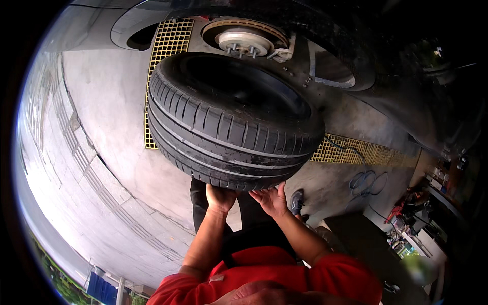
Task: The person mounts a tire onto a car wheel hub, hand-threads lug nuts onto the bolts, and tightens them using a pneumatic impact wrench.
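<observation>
A thick black rubber tyre with a grooved tread is tilted in front of a round, light-grey metal hub under a dark car body. The person's left hand and right hand both grip the tyre from beneath, the right thumb spread outward along the tread. The tyre's opening is too dark to make out the wheel inside properly.

As far along as things look, the hub is exposed and its metal studs stand bare, with no nuts on them; the tyre is in hand but unmounted. Joining the two remains undone. Small loose pieces lie on the grey concrete floor near the hub.
</observation>
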`<move>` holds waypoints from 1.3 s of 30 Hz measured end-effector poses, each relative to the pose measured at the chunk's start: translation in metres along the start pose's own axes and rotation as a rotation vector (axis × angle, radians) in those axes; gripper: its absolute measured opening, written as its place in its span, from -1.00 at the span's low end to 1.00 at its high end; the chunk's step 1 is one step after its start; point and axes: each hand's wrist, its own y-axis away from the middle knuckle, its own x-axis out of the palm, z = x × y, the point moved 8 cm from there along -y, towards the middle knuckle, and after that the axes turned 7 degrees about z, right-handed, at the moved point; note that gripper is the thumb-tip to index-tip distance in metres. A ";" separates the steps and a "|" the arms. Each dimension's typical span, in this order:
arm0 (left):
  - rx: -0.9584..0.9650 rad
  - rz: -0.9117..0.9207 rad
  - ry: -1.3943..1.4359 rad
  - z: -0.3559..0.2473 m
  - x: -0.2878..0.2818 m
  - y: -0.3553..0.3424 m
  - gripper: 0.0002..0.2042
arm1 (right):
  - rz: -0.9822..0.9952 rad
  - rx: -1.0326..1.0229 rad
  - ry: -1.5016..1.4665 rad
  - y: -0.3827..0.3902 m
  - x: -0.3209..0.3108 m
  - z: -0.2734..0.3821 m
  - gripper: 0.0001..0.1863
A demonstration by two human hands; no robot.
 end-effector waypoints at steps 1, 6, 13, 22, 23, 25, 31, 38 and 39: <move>-0.015 -0.004 -0.075 -0.009 -0.001 0.004 -0.45 | -0.006 -0.012 0.037 -0.004 0.010 -0.004 -0.12; -0.164 -0.076 -0.902 -0.093 -0.014 0.028 -0.55 | -0.197 -0.167 0.179 -0.026 0.068 -0.008 -0.10; -1.004 -0.067 -2.538 -0.238 -0.053 0.173 -0.59 | -0.461 -0.212 0.278 -0.056 0.154 0.020 -0.01; -1.273 0.883 -1.486 -0.173 0.012 0.287 -0.81 | -0.566 -0.266 0.479 -0.115 0.189 0.088 0.08; -1.307 0.850 -1.494 -0.165 0.015 0.285 -0.78 | -0.549 -0.288 0.494 -0.122 0.195 0.099 0.12; -1.418 0.886 -1.801 -0.146 -0.008 0.266 -0.72 | -0.557 -0.323 0.474 -0.133 0.203 0.114 0.16; -1.199 0.561 -2.212 -0.010 -0.103 0.137 -0.51 | -0.477 -0.429 0.415 -0.159 0.233 0.154 0.09; -1.046 1.205 -1.266 0.049 -0.052 0.236 -0.75 | -0.292 -0.389 0.308 -0.168 0.237 0.169 0.12; -1.045 1.201 -1.297 0.036 -0.031 0.222 -0.79 | -0.252 -0.433 0.311 -0.167 0.235 0.168 0.07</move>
